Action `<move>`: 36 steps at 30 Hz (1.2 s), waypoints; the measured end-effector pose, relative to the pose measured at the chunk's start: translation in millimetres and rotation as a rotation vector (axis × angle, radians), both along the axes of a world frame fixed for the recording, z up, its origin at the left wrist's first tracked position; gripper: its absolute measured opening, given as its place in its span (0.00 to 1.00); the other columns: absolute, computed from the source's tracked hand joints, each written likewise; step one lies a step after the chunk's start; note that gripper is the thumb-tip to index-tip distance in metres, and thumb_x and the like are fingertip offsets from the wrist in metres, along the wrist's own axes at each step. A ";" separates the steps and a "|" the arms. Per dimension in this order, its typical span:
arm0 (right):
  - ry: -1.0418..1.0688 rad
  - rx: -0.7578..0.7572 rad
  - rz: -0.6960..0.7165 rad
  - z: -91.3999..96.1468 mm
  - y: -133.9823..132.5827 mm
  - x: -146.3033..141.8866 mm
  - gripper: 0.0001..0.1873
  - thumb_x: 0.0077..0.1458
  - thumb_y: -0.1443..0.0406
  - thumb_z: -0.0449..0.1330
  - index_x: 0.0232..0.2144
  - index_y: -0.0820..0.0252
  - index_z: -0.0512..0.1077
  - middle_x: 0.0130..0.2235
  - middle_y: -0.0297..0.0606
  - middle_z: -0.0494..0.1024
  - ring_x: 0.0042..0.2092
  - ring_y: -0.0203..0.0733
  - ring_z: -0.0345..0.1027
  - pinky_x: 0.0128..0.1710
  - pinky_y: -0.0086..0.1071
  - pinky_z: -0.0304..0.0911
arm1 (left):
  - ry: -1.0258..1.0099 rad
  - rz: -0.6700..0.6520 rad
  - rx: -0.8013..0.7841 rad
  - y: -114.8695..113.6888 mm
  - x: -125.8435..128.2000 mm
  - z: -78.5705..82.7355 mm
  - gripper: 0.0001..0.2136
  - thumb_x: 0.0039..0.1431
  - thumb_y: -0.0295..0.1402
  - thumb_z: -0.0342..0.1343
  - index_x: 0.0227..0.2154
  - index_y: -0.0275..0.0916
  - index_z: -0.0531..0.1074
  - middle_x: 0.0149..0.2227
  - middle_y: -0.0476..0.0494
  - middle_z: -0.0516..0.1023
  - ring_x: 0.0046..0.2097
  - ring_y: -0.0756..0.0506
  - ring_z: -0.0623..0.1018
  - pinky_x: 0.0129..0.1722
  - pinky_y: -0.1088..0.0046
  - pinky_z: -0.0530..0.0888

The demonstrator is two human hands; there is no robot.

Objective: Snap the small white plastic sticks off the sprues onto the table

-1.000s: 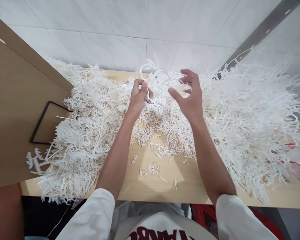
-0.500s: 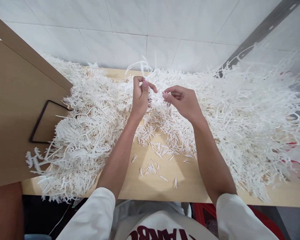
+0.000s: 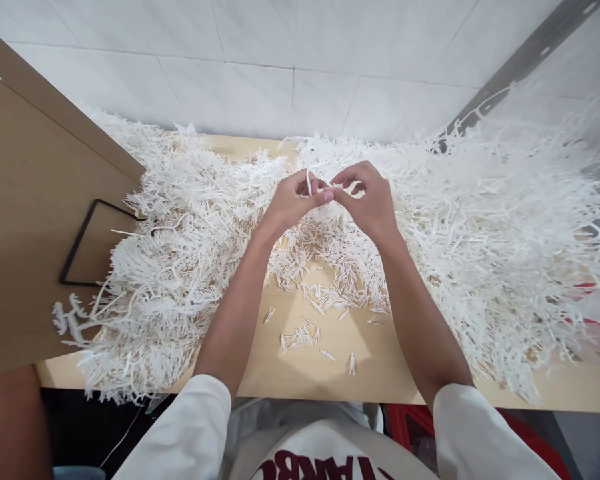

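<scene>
My left hand is closed around a white plastic branch stem, part of which curves up over the fingers. Its thumb tip meets the fingertips of my right hand, which is pinched on something small, likely a white sprig, mostly hidden by the fingers. Both hands hover over the middle of the table, above a heap of small white plastic sprigs. Several loose sprigs lie nearer to me on the wooden tabletop.
Large tangled piles of white plastic branches spread on the left and right. A brown board with a black wire frame stands at the left. Behind is a tiled wall. A red stool shows below the table.
My left hand has turned and moved right until it meets my right hand. The branch that stuck up above it has swung down. My right hand has shifted slightly.
</scene>
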State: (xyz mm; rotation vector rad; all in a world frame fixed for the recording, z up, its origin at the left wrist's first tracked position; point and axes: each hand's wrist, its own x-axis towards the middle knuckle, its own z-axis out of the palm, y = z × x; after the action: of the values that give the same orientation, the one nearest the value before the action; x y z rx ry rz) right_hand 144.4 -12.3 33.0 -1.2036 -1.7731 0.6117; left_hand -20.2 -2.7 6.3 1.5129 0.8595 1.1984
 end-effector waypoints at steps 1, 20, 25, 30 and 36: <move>0.021 -0.018 -0.002 -1.0 0.9 0.8 0.17 0.48 0.48 0.63 0.30 0.54 0.71 0.36 0.34 0.73 0.37 0.36 0.66 0.37 0.33 0.64 | -0.009 -0.016 -0.010 0.5 0.2 -0.6 0.20 0.47 0.46 0.64 0.24 0.39 0.60 0.33 0.48 0.75 0.35 0.53 0.73 0.34 0.76 0.68; 0.071 -0.155 0.236 17.1 -20.7 -6.1 0.15 0.52 0.52 0.62 0.36 0.50 0.65 0.23 0.26 0.65 0.25 0.31 0.60 0.26 0.30 0.58 | 0.204 0.161 0.335 3.6 -1.4 -3.6 0.07 0.56 0.24 0.52 0.26 0.39 0.72 0.29 0.50 0.74 0.31 0.53 0.72 0.33 0.75 0.67; -0.061 0.008 0.264 23.3 -24.7 -2.1 0.08 0.57 0.57 0.58 0.31 0.53 0.66 0.23 0.27 0.65 0.25 0.31 0.58 0.26 0.29 0.56 | 0.249 0.209 0.393 3.9 6.1 -8.7 0.07 0.59 0.28 0.51 0.29 0.39 0.73 0.28 0.50 0.76 0.31 0.53 0.74 0.32 0.75 0.69; -0.170 0.047 0.356 50.9 -54.2 -9.6 0.06 0.56 0.59 0.59 0.31 0.54 0.68 0.26 0.29 0.70 0.26 0.31 0.62 0.27 0.29 0.57 | 0.314 0.356 0.413 13.4 -8.7 -21.1 0.07 0.61 0.32 0.52 0.28 0.39 0.72 0.30 0.48 0.77 0.33 0.51 0.75 0.36 0.72 0.71; -0.167 0.063 0.121 47.8 -47.5 0.4 0.11 0.58 0.56 0.57 0.42 0.52 0.70 0.25 0.30 0.72 0.27 0.33 0.65 0.32 0.32 0.63 | 0.143 0.368 0.202 17.9 -33.6 -12.5 0.12 0.59 0.43 0.54 0.31 0.40 0.70 0.26 0.51 0.73 0.24 0.56 0.70 0.26 0.78 0.68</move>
State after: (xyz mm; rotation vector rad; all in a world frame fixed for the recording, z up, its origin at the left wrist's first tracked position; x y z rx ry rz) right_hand 144.8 -59.8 80.8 -1.1386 -2.0017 0.5335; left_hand -53.8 15.2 -6.2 1.6647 1.1798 1.4923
